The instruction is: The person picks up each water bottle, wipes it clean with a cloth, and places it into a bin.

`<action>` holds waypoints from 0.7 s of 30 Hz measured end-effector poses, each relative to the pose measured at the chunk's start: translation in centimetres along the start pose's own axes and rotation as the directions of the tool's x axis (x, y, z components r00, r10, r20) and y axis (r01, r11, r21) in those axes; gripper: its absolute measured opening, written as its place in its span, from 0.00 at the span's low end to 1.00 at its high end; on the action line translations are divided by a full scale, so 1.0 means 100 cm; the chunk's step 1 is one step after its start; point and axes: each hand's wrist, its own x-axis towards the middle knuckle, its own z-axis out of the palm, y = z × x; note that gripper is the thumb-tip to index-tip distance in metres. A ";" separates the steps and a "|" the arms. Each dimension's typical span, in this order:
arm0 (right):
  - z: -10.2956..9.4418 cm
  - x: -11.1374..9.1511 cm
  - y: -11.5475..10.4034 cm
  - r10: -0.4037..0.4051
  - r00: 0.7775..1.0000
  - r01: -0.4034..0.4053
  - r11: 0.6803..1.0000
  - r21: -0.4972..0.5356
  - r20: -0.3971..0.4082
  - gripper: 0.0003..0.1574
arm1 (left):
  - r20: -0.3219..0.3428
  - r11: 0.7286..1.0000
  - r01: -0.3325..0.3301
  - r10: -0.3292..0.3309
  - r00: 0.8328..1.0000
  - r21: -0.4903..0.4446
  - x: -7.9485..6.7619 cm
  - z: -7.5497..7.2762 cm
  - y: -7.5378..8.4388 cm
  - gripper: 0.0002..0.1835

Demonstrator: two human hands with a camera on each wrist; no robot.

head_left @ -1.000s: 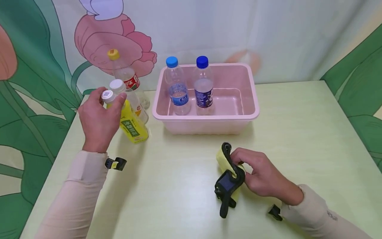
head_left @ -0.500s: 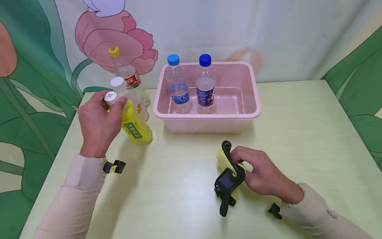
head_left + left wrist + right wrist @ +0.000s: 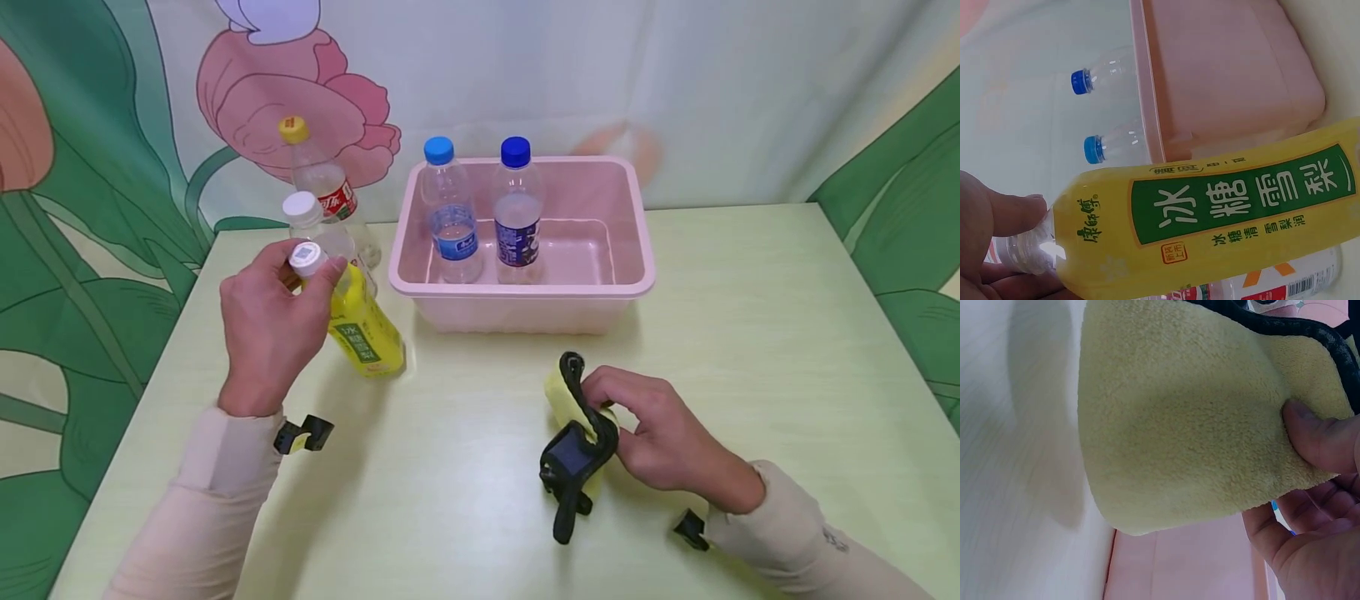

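My left hand (image 3: 273, 337) pinches the neck of a yellow-labelled drink bottle (image 3: 367, 333) just below its white cap. The bottle leans, its base to the right and low over the table. In the left wrist view, the thumb and fingers (image 3: 1016, 215) close round the clear neck, and the yellow label (image 3: 1210, 219) faces the camera. My right hand (image 3: 667, 433) pinches a folded, fleecy yellow cloth piece (image 3: 1191, 425) between thumb and fingers. It has black edging and a black strap-like part (image 3: 573, 467) with a dark square patch hanging toward the table's front.
A pink plastic bin (image 3: 517, 315) stands at the table's back, with a light-blue-capped bottle (image 3: 453, 233) and a dark-blue-capped bottle (image 3: 517, 229) upright inside. Behind my left hand are a white-capped clear bottle (image 3: 337, 240) and a yellow-capped bottle (image 3: 337, 200) with a red label. A patterned curtain (image 3: 525, 75) hangs behind.
My left hand has moved right and toward the table's front, bringing the yellow-labelled bottle away from the white-capped one behind it. My right hand and the cloth piece have stayed nearly still.
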 end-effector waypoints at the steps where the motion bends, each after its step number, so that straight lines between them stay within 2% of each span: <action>1: 0.000 0.000 0.000 -0.003 1.000 0.003 1.000 -0.002 -0.001 0.21 | 0.001 1.000 -0.003 0.003 1.000 -0.001 -0.001 0.000 0.001 0.22; 10: -0.002 0.000 -0.003 0.008 1.000 -0.008 1.000 -0.004 0.004 0.22 | 0.017 0.997 -0.057 0.058 0.998 -0.054 -0.012 0.003 0.010 0.20; 16: -0.003 0.001 -0.004 0.007 1.000 -0.007 1.000 -0.005 -0.008 0.21 | 0.074 0.993 -0.094 0.099 0.992 -0.073 -0.024 0.010 0.023 0.20; 21: -0.002 0.006 -0.004 -0.028 0.999 0.028 1.000 0.006 -0.034 0.21 | 0.114 0.983 -0.146 0.158 0.981 -0.108 -0.035 0.021 0.032 0.20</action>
